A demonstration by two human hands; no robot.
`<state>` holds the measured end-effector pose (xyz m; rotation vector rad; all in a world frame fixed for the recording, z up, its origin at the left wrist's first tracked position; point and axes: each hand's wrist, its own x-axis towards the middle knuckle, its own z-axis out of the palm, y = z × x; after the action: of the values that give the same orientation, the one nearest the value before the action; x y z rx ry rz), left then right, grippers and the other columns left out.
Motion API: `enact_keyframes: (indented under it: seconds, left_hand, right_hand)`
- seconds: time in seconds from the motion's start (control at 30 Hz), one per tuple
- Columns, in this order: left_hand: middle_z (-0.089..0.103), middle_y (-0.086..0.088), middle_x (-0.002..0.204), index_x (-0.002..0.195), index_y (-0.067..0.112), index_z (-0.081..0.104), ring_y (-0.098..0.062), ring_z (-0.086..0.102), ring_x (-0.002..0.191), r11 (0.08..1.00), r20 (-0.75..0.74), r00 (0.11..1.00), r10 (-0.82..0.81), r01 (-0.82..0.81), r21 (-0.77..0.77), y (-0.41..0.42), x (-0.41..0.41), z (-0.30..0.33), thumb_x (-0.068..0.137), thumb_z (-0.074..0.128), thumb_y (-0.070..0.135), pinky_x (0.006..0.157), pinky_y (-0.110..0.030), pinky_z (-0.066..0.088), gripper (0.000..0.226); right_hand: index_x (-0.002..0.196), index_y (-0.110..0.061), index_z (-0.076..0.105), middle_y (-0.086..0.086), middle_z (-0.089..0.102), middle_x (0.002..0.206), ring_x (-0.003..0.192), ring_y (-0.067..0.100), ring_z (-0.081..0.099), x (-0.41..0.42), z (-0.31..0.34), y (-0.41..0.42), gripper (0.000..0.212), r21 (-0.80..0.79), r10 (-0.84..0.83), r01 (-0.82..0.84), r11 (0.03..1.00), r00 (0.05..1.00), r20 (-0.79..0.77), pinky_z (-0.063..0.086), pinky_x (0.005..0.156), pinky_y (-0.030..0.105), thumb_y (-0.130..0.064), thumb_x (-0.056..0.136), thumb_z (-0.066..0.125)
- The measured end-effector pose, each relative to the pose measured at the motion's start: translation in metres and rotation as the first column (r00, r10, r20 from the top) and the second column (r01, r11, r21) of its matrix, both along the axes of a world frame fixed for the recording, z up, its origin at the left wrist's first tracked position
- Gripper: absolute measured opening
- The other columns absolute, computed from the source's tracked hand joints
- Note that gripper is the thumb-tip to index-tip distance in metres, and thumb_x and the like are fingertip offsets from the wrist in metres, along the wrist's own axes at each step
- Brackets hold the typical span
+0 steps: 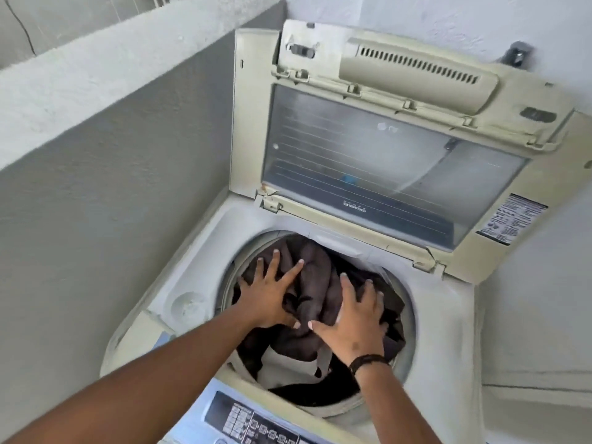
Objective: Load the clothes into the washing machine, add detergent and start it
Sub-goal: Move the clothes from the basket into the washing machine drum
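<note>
Clothes, dark brown and black, are piled in the round drum opening of the top-loading washing machine, heaped up to about its rim. Nearest the camera, the control panel is seen along the front edge of the machine. Just beyond it, the left hand is laid flat on the heap with its fingers spread and straight, and the right hand is pressed on the pile beside it, fingers likewise splayed; a dark band is worn on the right wrist. Farther back, the lid is held upright, folded open against the white wall.
</note>
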<state>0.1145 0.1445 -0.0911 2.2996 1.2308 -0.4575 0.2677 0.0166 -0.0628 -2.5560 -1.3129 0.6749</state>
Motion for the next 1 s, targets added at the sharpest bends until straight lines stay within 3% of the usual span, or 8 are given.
enact_keyframes:
  seconds: [0.13,0.33,0.43,0.57,0.67,0.73,0.87,1.0]
  left_hand:
    - [-0.042,-0.004,0.157,0.142,0.056,-0.033,-0.047,-0.031,0.144,0.968,-0.252,0.951,-0.178,0.123,-0.218,-0.005,0.026,-0.043,0.053,0.083,0.073,0.097,-0.089,-0.005,0.147]
    - [-0.030,-0.005,0.163,0.150,0.055,-0.017,-0.048,-0.025,0.147,0.920,-0.323,0.898,-0.298,0.181,-0.348,0.000,0.031,-0.066,0.056,0.085,0.068,0.096,-0.089,-0.004,0.140]
    - [0.005,-0.013,0.165,0.154,0.047,0.012,-0.048,0.010,0.148,0.970,-0.169,0.961,-0.220,0.198,-0.138,0.009,0.025,-0.055,0.061,0.085,0.059,0.102,-0.082,0.018,0.119]
    - [0.047,-0.014,0.124,0.129,0.019,0.037,-0.036,0.052,0.113,0.941,-0.052,0.987,-0.152,0.161,0.299,-0.004,0.021,-0.045,0.074,0.080,0.037,0.087,-0.049,0.048,0.072]
    - [0.063,-0.014,0.117,0.114,0.013,0.056,-0.035,0.063,0.108,0.994,-0.015,0.995,-0.101,0.101,0.031,-0.011,0.019,-0.046,0.083,0.069,0.023,0.081,-0.038,0.050,0.035]
    - [0.061,-0.011,0.130,0.123,0.018,0.060,-0.033,0.058,0.122,0.990,-0.031,0.995,-0.095,0.091,-0.111,-0.010,0.017,-0.047,0.078,0.076,0.027,0.094,-0.037,0.048,0.049]
    - [0.019,-0.009,0.165,0.158,0.028,0.022,-0.030,0.019,0.152,0.940,-0.125,0.939,-0.321,0.300,-0.159,-0.028,0.006,-0.037,0.082,0.074,0.040,0.121,-0.056,0.018,0.093]
    - [0.060,-0.002,0.140,0.138,0.026,0.058,-0.023,0.054,0.130,0.954,0.189,0.972,-0.143,0.186,-0.235,-0.057,-0.008,0.002,0.088,0.069,0.039,0.104,-0.034,0.045,0.053]
  right_hand:
    - [0.150,-0.053,-0.012,0.019,-0.020,0.162,0.151,0.042,-0.006,0.015,-0.051,0.009,0.136,-0.250,-0.204,0.148,0.957,0.954,-0.218,0.023,0.118,0.052,-0.069,0.055,0.083]
    - [0.152,-0.043,-0.019,0.015,0.008,0.164,0.151,0.035,0.016,0.020,-0.104,0.004,0.155,-0.586,-0.111,-0.117,0.802,0.934,-0.339,0.026,0.121,0.043,-0.071,0.038,0.082]
    - [0.150,-0.032,0.019,0.015,0.038,0.145,0.132,0.036,0.045,0.014,-0.093,0.008,0.119,-0.544,0.099,-0.146,0.826,0.988,-0.114,0.046,0.104,0.046,-0.064,0.051,0.077]
    - [0.119,-0.024,0.047,0.010,0.044,0.118,0.107,0.034,0.052,-0.001,-0.056,0.014,0.055,-0.152,0.208,-0.163,0.975,0.911,0.357,0.052,0.078,0.043,-0.035,0.072,0.074]
    - [0.112,-0.018,0.050,0.011,0.056,0.110,0.100,0.036,0.063,-0.010,-0.063,0.013,0.034,-0.166,0.136,-0.118,0.979,0.985,0.106,0.054,0.076,0.039,-0.019,0.082,0.066]
    - [0.123,-0.017,0.055,0.014,0.061,0.123,0.116,0.034,0.060,-0.010,-0.078,0.010,0.038,-0.262,0.086,-0.112,0.958,0.990,-0.110,0.053,0.092,0.038,-0.022,0.086,0.064]
    - [0.158,-0.027,0.012,0.006,0.002,0.167,0.149,0.032,0.025,-0.013,-0.083,-0.004,0.091,-0.369,-0.028,-0.106,0.923,0.940,-0.339,0.029,0.118,0.046,-0.044,0.086,0.065]
    - [0.153,-0.028,0.029,0.007,0.041,0.154,0.135,0.029,0.046,-0.015,-0.037,-0.026,0.079,-0.197,-0.273,0.208,0.958,0.873,-0.405,0.041,0.110,0.037,-0.047,0.085,0.064]
